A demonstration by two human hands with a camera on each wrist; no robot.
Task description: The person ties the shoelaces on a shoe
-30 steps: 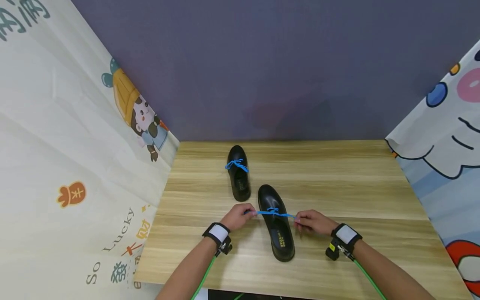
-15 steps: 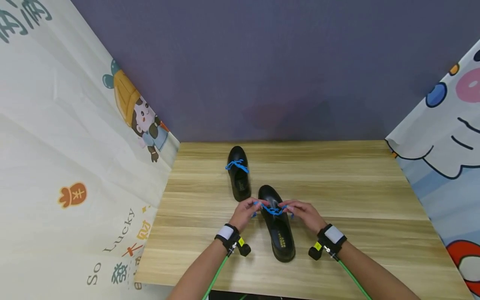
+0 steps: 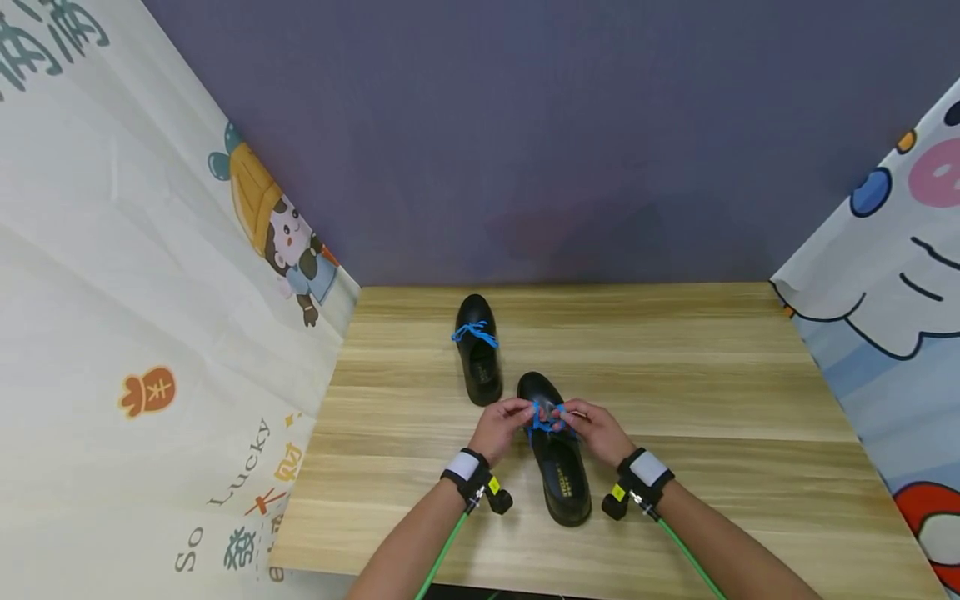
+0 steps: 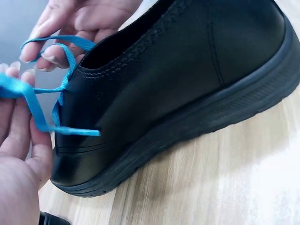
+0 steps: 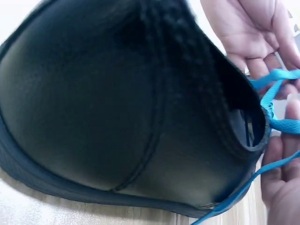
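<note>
Head view: blue lace (image 3: 546, 418) loops on the near shoe (image 3: 557, 457) are being pinched by left hand (image 3: 501, 427) and right hand (image 3: 596, 429); crossing them probably follows.

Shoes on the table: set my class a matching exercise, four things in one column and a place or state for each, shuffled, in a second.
Things:
1. near shoe
2. far shoe
3. left hand
4. table

Places or states:
A. bears both shoes
B. pinches a blue lace loop
C. lace already tied, untouched
D. between the two hands, lace being worked

Pairs: 1-D, 2-C, 3-B, 4-A
</note>
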